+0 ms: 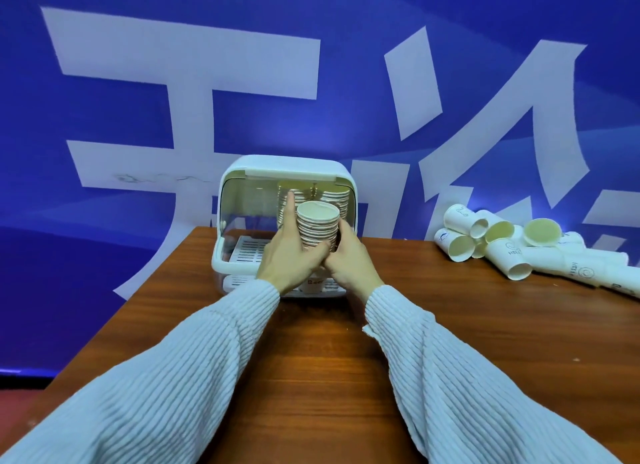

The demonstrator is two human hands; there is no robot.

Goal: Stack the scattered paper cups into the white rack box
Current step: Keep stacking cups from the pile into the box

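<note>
a nested stack of cups is gripped between the left hand and right hand before the white rack box, and a level push inward beside the stored stacks seems called for next.

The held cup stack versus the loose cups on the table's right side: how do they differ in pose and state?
The held cup stack is nested tightly and upright, mouth up; the loose cups lie on their sides, mostly separate. The stack is gripped by the left hand and right hand in front of the white rack box; the loose cups rest untouched on the table. Both are white paper cups.
</note>
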